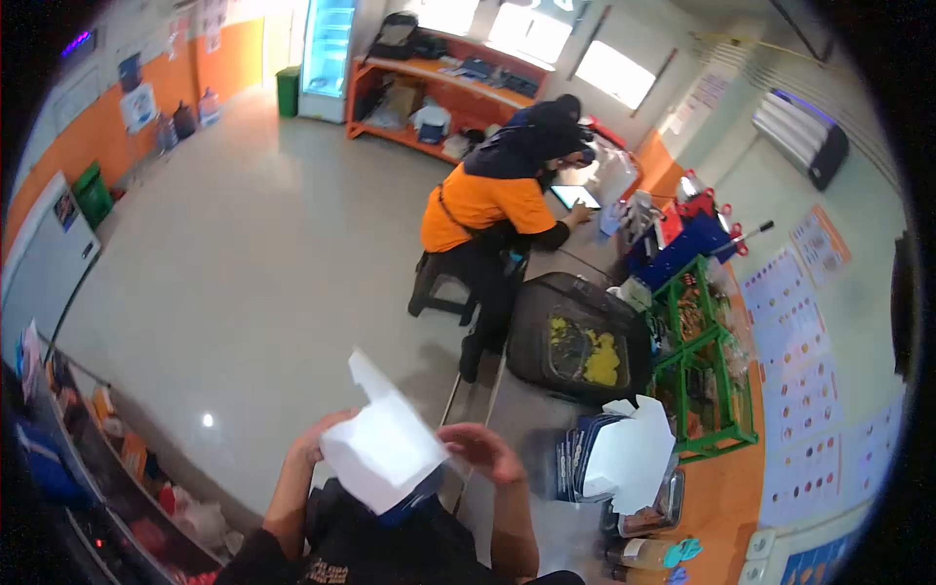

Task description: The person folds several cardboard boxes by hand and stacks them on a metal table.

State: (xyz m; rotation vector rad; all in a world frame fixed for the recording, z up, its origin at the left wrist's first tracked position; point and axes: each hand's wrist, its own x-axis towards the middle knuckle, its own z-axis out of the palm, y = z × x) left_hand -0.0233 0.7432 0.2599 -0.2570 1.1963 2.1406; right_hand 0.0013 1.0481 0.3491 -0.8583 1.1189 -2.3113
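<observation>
Watching from here, I see a white carton (385, 447) held before the person's dark top (390, 546). The left hand (314, 439) clasps its left side, seemingly to steady it; the right hand (485, 451), blurred, hangs loosely open at its right side, touching or not I can't tell. Nested cartons (629, 453) sit right on the counter (517, 409), probably for easy reach

The white carton (385, 450) looks like smooth, matt paperboard, as do the stacked cartons (629, 453). The floor (214, 302) is smooth and glossy; the green crates (717, 448) look plastic, the orange shirt (453, 207) matt cloth.
</observation>
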